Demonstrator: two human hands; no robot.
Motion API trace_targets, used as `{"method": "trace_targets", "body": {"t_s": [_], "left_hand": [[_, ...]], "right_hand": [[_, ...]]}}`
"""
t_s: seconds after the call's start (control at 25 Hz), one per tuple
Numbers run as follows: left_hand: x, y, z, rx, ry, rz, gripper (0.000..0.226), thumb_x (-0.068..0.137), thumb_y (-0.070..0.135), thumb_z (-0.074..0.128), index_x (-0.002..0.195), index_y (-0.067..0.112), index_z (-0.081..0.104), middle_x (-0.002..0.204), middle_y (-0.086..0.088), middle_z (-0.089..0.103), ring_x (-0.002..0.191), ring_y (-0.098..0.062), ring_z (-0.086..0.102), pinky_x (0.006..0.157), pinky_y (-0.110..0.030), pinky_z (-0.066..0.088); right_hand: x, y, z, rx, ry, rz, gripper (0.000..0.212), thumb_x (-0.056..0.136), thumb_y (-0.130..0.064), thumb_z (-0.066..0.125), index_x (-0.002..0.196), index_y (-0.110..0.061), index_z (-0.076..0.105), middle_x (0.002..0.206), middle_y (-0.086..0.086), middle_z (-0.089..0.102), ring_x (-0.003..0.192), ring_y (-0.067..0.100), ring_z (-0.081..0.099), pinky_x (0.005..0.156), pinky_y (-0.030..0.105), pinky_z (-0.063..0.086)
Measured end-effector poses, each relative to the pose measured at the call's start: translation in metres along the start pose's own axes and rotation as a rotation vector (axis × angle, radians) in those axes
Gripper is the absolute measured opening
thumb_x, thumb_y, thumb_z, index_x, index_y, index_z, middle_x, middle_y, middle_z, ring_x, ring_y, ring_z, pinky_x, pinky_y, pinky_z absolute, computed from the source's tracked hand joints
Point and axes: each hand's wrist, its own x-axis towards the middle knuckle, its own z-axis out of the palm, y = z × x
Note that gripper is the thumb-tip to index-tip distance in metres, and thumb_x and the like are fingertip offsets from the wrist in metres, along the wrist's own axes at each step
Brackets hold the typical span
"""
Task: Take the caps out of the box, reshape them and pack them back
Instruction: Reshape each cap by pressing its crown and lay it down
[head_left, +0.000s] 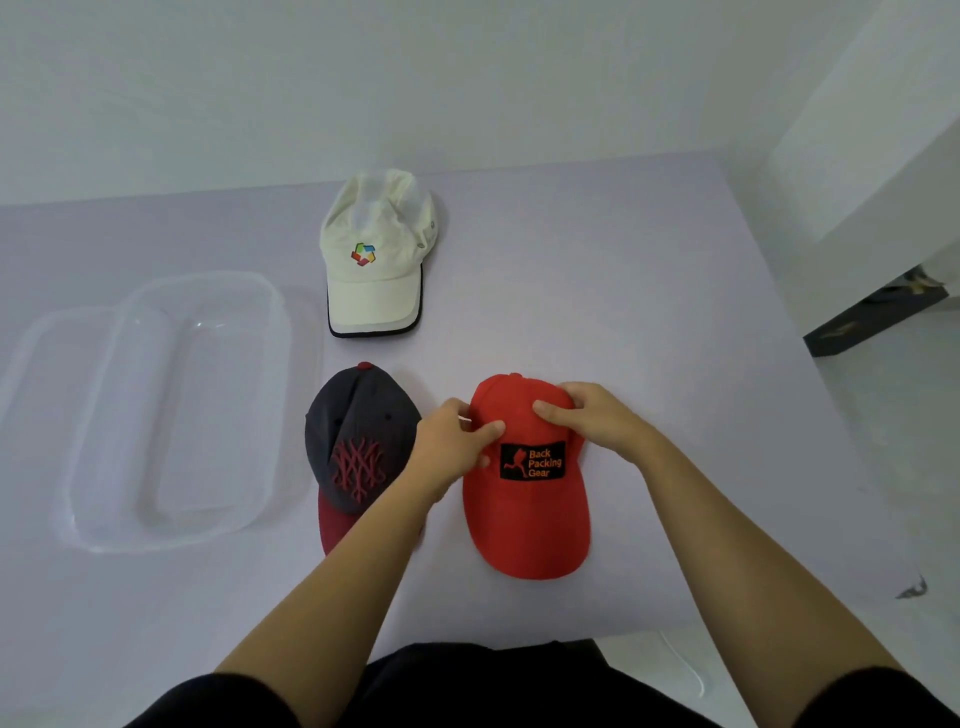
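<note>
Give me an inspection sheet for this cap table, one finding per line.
Surface: lilac table, flat.
Job's things: clear plastic box empty, at left; white cap far centre; navy and maroon cap; red cap, all resting brim toward the person.
Clutter: nothing seen.
Grippers: left hand and right hand both pinch the red cap's crown.
Cables: white cord on the floor.
Surroundings: white walls, dark object at right.

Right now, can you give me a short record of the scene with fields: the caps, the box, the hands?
caps on table: three
red cap: nearest, both hands on its crown
left hand: pinching the crown's left side
right hand: pressing the crown's right side
dark cap: left of the red cap, untouched
white cap: farther back, untouched
clear box: far left, no caps inside
</note>
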Motion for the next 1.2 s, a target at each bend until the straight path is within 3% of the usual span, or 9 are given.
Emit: {"method": "trace_targets", "body": {"t_s": [0.12,0.24,0.36,0.48,0.6,0.76,0.88,1.04,1.2], "left_hand": [[0.009,0.0,-0.001,-0.184,-0.07,-0.04,0.02,0.09,0.028,0.061,0.095,0.009,0.06,0.073,-0.005,0.058,0.046,-0.007,0.049,0.039,-0.015,0.038],[0.015,-0.001,-0.005,-0.176,-0.107,-0.101,0.028,0.097,0.031,0.05,0.08,0.009,0.055,0.062,-0.003,0.048,0.033,-0.002,0.043,0.035,-0.012,0.034],[0.017,0.004,-0.005,-0.236,-0.126,-0.161,0.028,0.1,0.029,0.043,0.095,0.005,0.057,0.083,-0.006,0.058,0.037,-0.002,0.058,0.035,-0.012,0.041],[0.018,0.011,0.001,-0.435,-0.133,-0.181,0.027,0.101,0.026,0.039,0.109,0.004,0.052,0.101,-0.01,0.06,0.052,-0.014,0.07,0.048,-0.018,0.055],[0.017,0.008,0.008,-0.456,-0.021,-0.149,0.023,0.1,0.028,0.038,0.097,0.01,0.052,0.085,-0.013,0.066,0.054,-0.019,0.069,0.055,-0.025,0.058],[0.016,0.006,0.011,-0.364,0.091,-0.149,0.025,0.097,0.029,0.039,0.099,0.01,0.054,0.057,-0.01,0.068,0.049,-0.023,0.063,0.045,-0.023,0.05],[0.013,0.016,0.01,-0.382,0.052,-0.15,0.027,0.091,0.043,0.051,0.092,0.017,0.055,0.073,-0.006,0.066,0.048,-0.018,0.066,0.046,-0.022,0.052],[0.017,0.011,0.011,-0.403,0.064,-0.126,0.037,0.087,0.049,0.057,0.094,0.013,0.063,0.067,-0.01,0.069,0.042,-0.013,0.064,0.038,-0.018,0.047],[0.02,0.004,0.007,-0.581,0.053,-0.188,0.029,0.09,0.042,0.057,0.092,0.013,0.06,0.069,-0.014,0.068,0.039,-0.012,0.063,0.037,-0.017,0.048]], "right_hand": [[-0.001,-0.003,0.001,0.104,0.098,-0.128,0.017,0.086,-0.024,0.066,0.101,-0.018,0.061,0.098,-0.004,0.068,0.09,0.008,0.066,0.073,0.018,0.053],[-0.002,-0.006,0.001,0.078,0.114,-0.187,0.008,0.089,-0.022,0.063,0.094,-0.024,0.058,0.093,-0.007,0.064,0.085,0.006,0.063,0.071,0.018,0.051],[-0.001,-0.005,0.002,-0.044,0.142,-0.19,0.006,0.091,-0.027,0.059,0.094,-0.023,0.055,0.091,-0.009,0.061,0.084,0.008,0.059,0.073,0.021,0.048],[0.002,-0.002,0.007,-0.071,0.164,-0.164,0.015,0.094,-0.033,0.052,0.099,-0.018,0.053,0.09,-0.006,0.059,0.083,0.01,0.058,0.076,0.028,0.049],[0.005,-0.003,0.01,-0.105,0.189,-0.116,0.022,0.097,-0.036,0.044,0.095,-0.015,0.051,0.083,-0.004,0.055,0.077,0.012,0.053,0.073,0.031,0.045],[0.01,-0.004,0.018,-0.165,0.277,-0.109,0.025,0.097,-0.034,0.044,0.089,-0.012,0.052,0.074,-0.006,0.052,0.069,0.01,0.049,0.063,0.024,0.039],[0.016,-0.003,0.024,-0.19,0.34,-0.075,0.029,0.095,-0.042,0.043,0.088,-0.016,0.055,0.077,-0.005,0.057,0.075,0.016,0.055,0.072,0.034,0.046],[0.016,-0.001,0.026,-0.158,0.386,-0.006,0.03,0.09,-0.054,0.04,0.077,-0.03,0.052,0.079,-0.009,0.059,0.082,0.017,0.057,0.088,0.049,0.048],[0.005,0.001,0.015,-0.256,0.375,0.169,0.043,0.09,-0.062,0.029,0.105,-0.033,0.055,0.102,-0.013,0.055,0.099,0.014,0.05,0.103,0.045,0.028]]}}
